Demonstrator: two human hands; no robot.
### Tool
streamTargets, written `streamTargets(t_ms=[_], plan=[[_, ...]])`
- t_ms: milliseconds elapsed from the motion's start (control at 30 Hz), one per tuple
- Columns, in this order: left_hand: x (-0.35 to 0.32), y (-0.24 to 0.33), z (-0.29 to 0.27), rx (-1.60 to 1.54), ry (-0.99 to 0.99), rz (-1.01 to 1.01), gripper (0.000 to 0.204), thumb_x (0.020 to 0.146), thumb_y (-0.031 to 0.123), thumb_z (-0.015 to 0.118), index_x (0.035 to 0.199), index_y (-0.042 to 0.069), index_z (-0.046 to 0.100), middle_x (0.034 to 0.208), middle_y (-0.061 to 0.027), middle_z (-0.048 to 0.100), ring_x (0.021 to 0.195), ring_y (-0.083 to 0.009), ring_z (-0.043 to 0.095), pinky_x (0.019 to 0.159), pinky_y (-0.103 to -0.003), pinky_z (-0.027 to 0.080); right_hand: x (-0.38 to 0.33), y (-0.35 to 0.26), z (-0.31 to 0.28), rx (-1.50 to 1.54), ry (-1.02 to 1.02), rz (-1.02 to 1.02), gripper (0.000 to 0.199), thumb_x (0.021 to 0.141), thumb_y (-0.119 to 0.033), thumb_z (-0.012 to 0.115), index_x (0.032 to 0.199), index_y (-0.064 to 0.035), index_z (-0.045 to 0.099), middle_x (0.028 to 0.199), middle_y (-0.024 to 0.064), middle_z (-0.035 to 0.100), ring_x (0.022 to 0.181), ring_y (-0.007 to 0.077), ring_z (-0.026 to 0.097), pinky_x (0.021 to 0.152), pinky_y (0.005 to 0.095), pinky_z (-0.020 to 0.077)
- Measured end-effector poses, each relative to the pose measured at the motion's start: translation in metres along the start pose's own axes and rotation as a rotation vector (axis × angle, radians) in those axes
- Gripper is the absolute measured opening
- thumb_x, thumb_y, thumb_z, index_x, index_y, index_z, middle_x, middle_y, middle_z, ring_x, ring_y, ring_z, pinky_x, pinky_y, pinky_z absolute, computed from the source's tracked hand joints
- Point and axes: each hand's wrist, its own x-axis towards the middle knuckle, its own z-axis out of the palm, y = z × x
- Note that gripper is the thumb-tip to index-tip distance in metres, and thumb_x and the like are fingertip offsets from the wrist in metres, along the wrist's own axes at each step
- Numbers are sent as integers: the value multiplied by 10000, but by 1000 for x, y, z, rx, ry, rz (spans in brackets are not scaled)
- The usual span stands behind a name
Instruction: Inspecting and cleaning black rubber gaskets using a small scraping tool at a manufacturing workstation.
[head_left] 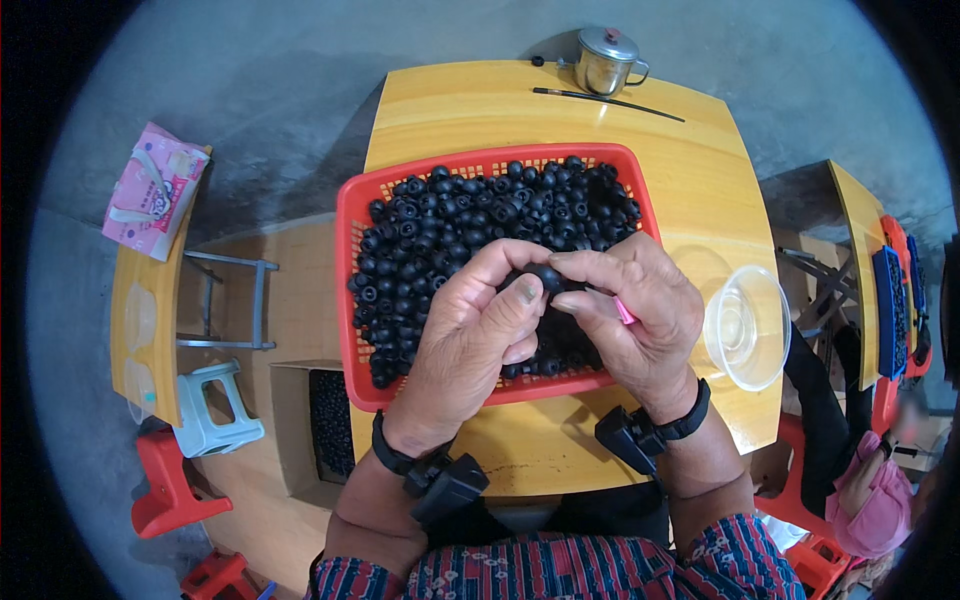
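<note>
Fingers (518,300) of left hand (462,325) and right hand (648,312) pinch one black ball (543,277), which could drop if squeezed loosely.

patterned shirt (540,575), dark blue, red stripes, pale floral motifs, short sleeves (740,552); black wrist straps (690,413), boxy black modules (450,490); dark trousers (612,514).

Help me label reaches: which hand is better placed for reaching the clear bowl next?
Probably the right hand, nearer the clear bowl; the left hand is farther away, over the red basket.
</note>
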Motion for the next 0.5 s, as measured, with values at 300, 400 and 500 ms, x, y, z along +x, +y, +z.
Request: streamTargets(t_ms=[300, 400, 500], plan=[[-7, 14, -9, -91, 11, 8, 236, 1004, 305, 487, 1017, 74, 536, 782, 38, 428, 637, -20, 332, 545, -166, 316, 10, -16, 1, 44, -21, 27, 186, 805, -59, 634, 980, -15, 680, 770, 122, 594, 667, 246, 559, 613, 316, 471], [-10, 20, -12, -148, 30, 37, 246, 1012, 309, 461, 1006, 76, 539, 803, 31, 445, 637, -22, 340, 550, -168, 318, 11, -24, 8, -43, -92, 4, 140, 793, -96, 667, 914, -26, 669, 741, 113, 567, 618, 260, 556, 558, 329, 464], [-12, 20, -21, -180, 2, 38, 246, 1015, 307, 453, 995, 79, 543, 827, 28, 461, 641, -22, 350, 552, -170, 319, 9, -28, 13, -60, -133, -27, 161, 773, -109, 694, 916, -38, 670, 735, 111, 563, 607, 264, 567, 543, 334, 464]])
